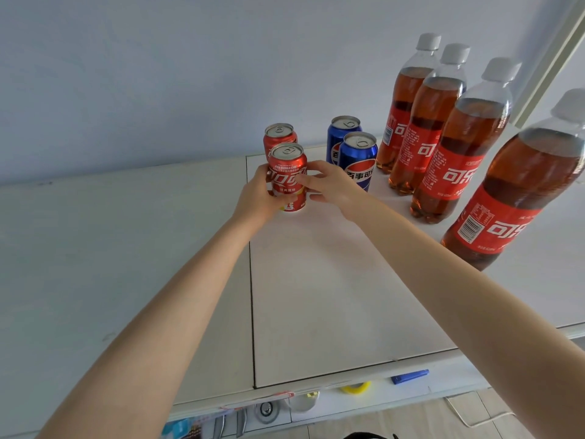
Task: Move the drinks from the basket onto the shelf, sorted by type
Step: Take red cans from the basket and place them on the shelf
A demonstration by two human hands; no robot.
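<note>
Upright on the white shelf (316, 296), a red cola can (288, 175) is gripped from both sides: the left hand (253, 198) wraps its fingers round one flank and the right hand (332, 188) pinches the other. A second red can (280, 137) stands just behind it. To the right are two blue cans (359, 156) and, in a row, four cola bottles (465, 147).

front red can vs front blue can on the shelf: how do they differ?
Colour: the front red can is red with white script; the front blue can is blue with a round logo. State: the left hand and right hand grip the red one; the blue one stands untouched. Place: red is left of blue. Shared: both upright, tabs unopened, same shape.
</note>
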